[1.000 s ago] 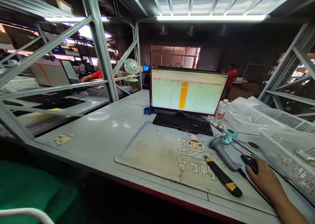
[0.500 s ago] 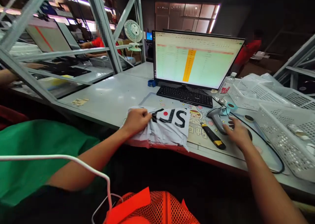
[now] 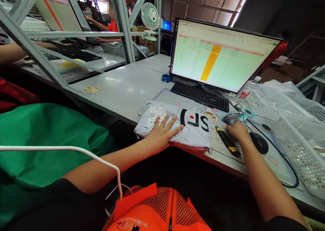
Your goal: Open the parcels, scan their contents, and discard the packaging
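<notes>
A white plastic mailer parcel (image 3: 195, 136) with black lettering and a red dot lies at the table's front edge. My left hand (image 3: 162, 134) rests flat on it, fingers spread, just below a white shipping label (image 3: 156, 115) with a barcode. Further right, my right hand (image 3: 238, 130) is closed around the handle of a grey barcode scanner (image 3: 231, 118), which is partly hidden by the fingers. A black and yellow utility knife (image 3: 228, 142) lies between the parcel and my right forearm. The black mouse (image 3: 259, 143) sits just right of that hand.
Behind the parcel stand a black keyboard (image 3: 200, 96) and a monitor (image 3: 223, 58) showing a spreadsheet. White plastic baskets (image 3: 299, 149) line the right side, near a roll of blue tape (image 3: 248, 113). A metal frame (image 3: 124, 24) borders the left, with a co-worker (image 3: 111, 26) beyond it.
My left hand has gone from a closed grip on the parcel's left end to lying open on it, and the label now shows. My right hand has moved from near the mouse onto the scanner.
</notes>
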